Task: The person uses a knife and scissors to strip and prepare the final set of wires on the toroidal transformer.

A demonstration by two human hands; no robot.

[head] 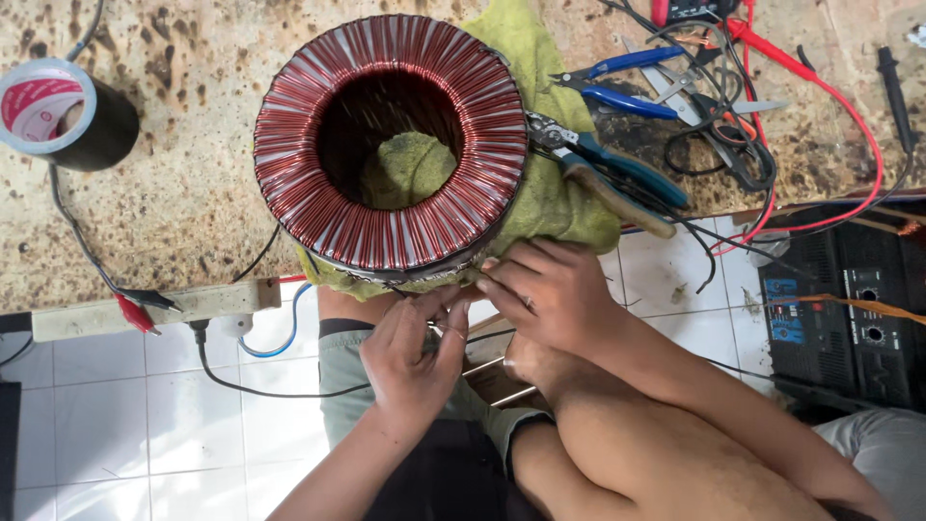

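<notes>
The toroidal coil (391, 145) looks fully wound all round in copper-red wire; judging by that, only the lead ends at its near edge remain. It sits on a yellow-green cloth (550, 193) at the bench's near edge. The left hand (415, 352) pinches a thin wire; the right hand (545, 289), fingers curled, grips beside it. The coil's hollow holds only cloth.

Bright even daylight, soft shadows, sharp focus, slight edge distortion

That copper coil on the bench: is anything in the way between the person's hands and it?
Nothing visible. Both the left hand and right hand are already at the lower edge of the coil, fingers at its wire ends. The pliers lie off to the side.
</notes>
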